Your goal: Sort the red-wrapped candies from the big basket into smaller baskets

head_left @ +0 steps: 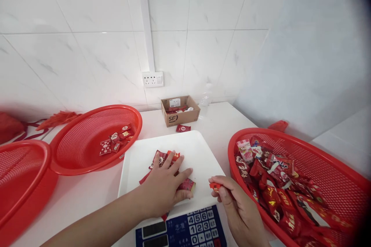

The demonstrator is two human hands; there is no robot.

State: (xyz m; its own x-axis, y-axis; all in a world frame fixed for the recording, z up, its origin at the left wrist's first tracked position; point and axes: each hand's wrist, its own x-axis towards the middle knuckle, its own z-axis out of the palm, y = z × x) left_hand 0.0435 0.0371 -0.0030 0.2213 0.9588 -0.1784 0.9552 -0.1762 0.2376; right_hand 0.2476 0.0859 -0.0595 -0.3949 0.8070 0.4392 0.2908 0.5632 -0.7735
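Note:
My left hand (164, 187) lies spread over a small heap of red candy packets (159, 160) on the white platform of a weighing scale (188, 150). One more packet (187, 185) sticks out beside my thumb, and the heap is partly hidden under my palm. My right hand (237, 208) hovers just right of the platform's edge, pinching a small red packet (215, 187) between thumb and fingers. The scale's blue keypad (199, 227) sits below the platform, between my hands.
A red mesh basket (261, 134) full of packets stands right. Another (116, 111) holding a few packets stands left, overlapping a third (29, 154). Behind are a cardboard SF box (176, 117), a loose red packet (183, 128), a plastic bottle (205, 100) and a wall socket (152, 79).

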